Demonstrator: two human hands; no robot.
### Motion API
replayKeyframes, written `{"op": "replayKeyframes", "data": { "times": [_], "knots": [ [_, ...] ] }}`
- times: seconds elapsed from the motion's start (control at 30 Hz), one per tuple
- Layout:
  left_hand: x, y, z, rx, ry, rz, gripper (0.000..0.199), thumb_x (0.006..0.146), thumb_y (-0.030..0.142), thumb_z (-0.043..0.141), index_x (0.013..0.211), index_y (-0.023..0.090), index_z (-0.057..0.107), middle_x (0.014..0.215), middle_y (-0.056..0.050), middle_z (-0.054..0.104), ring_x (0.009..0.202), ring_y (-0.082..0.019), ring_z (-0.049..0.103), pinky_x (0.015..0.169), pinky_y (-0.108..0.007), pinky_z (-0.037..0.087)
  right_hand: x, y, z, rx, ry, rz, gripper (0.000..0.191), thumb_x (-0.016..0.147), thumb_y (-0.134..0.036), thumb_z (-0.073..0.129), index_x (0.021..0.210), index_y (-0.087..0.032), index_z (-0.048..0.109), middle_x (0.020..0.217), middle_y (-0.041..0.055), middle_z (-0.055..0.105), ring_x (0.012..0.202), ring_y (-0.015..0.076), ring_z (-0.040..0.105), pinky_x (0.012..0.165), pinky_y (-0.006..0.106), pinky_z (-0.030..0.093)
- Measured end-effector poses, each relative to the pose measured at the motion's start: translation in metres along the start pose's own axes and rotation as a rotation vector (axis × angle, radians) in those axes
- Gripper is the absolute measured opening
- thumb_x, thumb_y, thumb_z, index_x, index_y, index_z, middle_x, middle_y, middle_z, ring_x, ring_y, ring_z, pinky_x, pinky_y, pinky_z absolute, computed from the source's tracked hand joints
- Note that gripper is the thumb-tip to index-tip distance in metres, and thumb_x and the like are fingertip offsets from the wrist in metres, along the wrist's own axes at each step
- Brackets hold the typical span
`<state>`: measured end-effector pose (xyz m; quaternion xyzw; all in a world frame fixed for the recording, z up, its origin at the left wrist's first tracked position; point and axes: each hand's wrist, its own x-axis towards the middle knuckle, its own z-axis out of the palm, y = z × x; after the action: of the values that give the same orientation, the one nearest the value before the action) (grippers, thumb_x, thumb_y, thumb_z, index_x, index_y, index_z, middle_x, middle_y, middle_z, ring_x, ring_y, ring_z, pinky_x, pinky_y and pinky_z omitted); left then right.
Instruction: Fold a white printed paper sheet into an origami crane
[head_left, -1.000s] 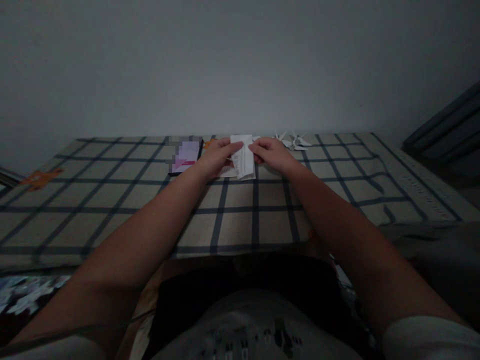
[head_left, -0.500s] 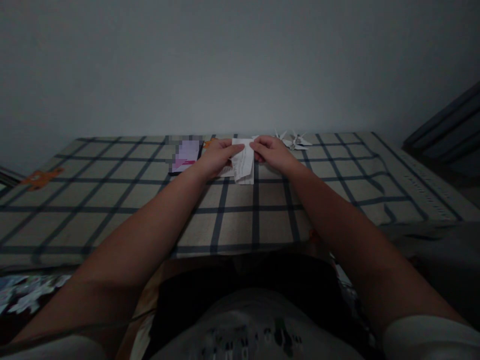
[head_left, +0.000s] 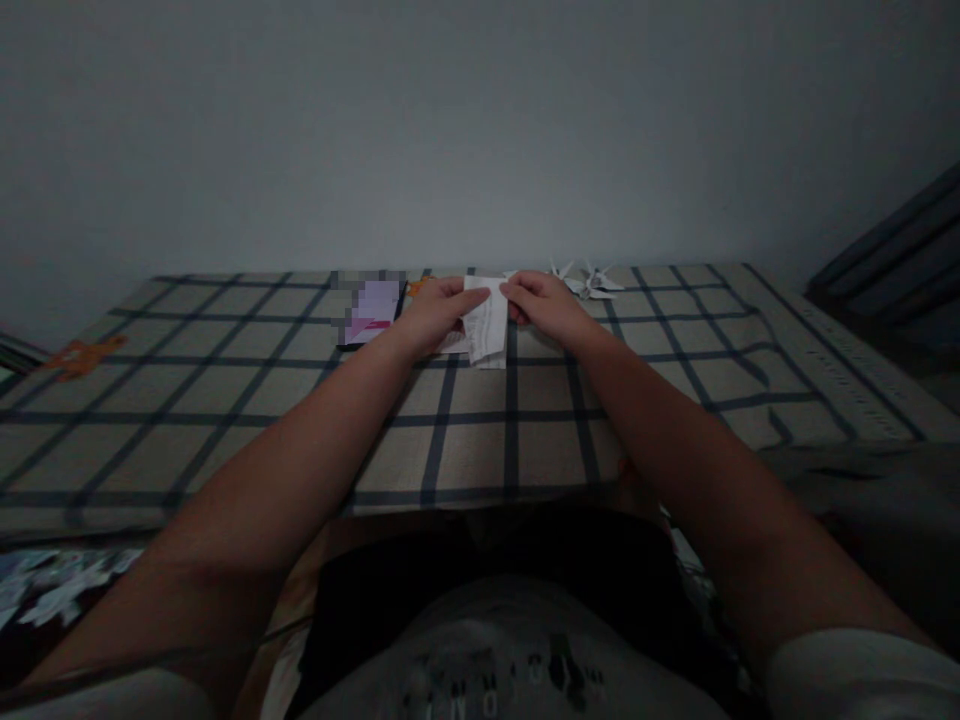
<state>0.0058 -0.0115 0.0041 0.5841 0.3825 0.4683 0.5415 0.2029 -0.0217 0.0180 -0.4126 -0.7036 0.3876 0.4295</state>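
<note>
Beige cloth checked with dark blue covers the worktop (head_left: pixel 472 440), stretching from the left hand (head_left: pixel 439 312) and the right hand (head_left: pixel 541 305) back to the near edge by the person's lap. It also reaches well out to either side of them. Just beyond both hands, the far edge runs along a grey wall (head_left: pixel 480 130), so depth is short there. Near the left hand, on its outer side, lies a phone (head_left: pixel 379 305); just past the right hand sit folded white paper shapes (head_left: pixel 596 285). Between the 2 hands is a printed white paper (head_left: pixel 486 330), pinched near its upper part by the fingers of both, its lower end pointing toward the person.
</note>
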Motion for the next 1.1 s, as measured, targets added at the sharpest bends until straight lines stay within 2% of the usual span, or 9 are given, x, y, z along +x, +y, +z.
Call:
{"op": "replayKeyframes", "data": {
  "times": [0.33,0.5,0.6,0.73,0.9,1.1],
  "knots": [
    [0.002,-0.005,-0.004,0.056,0.003,0.031,0.025,0.077,0.039,0.082,0.085,0.016,0.076,0.077,-0.004,0.075,0.06,-0.012,0.064,0.056,-0.023,0.045,0.001,0.003,0.002,0.041,-0.004,0.004,0.036,0.105,-0.022,0.058,0.07,-0.019,0.055,0.061,-0.0042,0.054,0.058,0.0083,0.049,0.058,0.021,0.04],
    [-0.001,-0.001,-0.001,0.005,0.044,0.064,0.033,0.075,0.041,0.084,0.091,0.014,0.075,0.083,-0.005,0.078,0.068,-0.015,0.07,0.066,-0.026,0.053,0.0,0.005,0.002,0.063,-0.061,0.009,0.036,0.105,-0.028,0.061,0.071,-0.018,0.057,0.061,-0.0041,0.055,0.057,0.008,0.049,0.057,0.022,0.04],
    [-0.002,0.002,0.0,-0.016,0.07,0.07,0.034,0.074,0.042,0.085,0.09,0.014,0.073,0.082,-0.005,0.077,0.069,-0.016,0.071,0.068,-0.027,0.056,-0.003,0.001,0.002,0.046,-0.108,0.038,0.037,0.105,-0.023,0.061,0.068,-0.017,0.057,0.059,-0.0043,0.054,0.056,0.0078,0.05,0.057,0.022,0.04],
    [-0.001,0.002,0.001,-0.037,0.076,0.057,0.031,0.076,0.041,0.084,0.088,0.014,0.072,0.078,-0.004,0.076,0.066,-0.015,0.07,0.066,-0.027,0.057,-0.006,-0.005,0.003,0.018,-0.129,0.062,0.039,0.104,-0.016,0.06,0.065,-0.017,0.056,0.057,-0.0046,0.053,0.054,0.0076,0.049,0.058,0.022,0.039],
    [0.004,-0.001,-0.001,-0.062,0.091,0.01,0.026,0.078,0.038,0.083,0.087,0.016,0.072,0.079,-0.004,0.076,0.063,-0.014,0.069,0.06,-0.025,0.056,-0.005,-0.004,0.002,-0.037,-0.12,0.046,0.039,0.105,-0.019,0.059,0.065,-0.018,0.056,0.059,-0.0039,0.054,0.056,0.0085,0.049,0.059,0.024,0.039],
    [0.005,0.002,-0.004,0.009,0.136,-0.01,0.039,0.085,0.055,0.078,0.081,0.019,0.066,0.075,-0.003,0.071,0.064,-0.014,0.066,0.058,-0.024,0.053,-0.004,-0.004,0.0,-0.127,-0.147,0.054,0.041,0.105,-0.021,0.059,0.064,-0.018,0.056,0.058,-0.0042,0.052,0.055,0.0089,0.046,0.06,0.026,0.037]
  ]
}}
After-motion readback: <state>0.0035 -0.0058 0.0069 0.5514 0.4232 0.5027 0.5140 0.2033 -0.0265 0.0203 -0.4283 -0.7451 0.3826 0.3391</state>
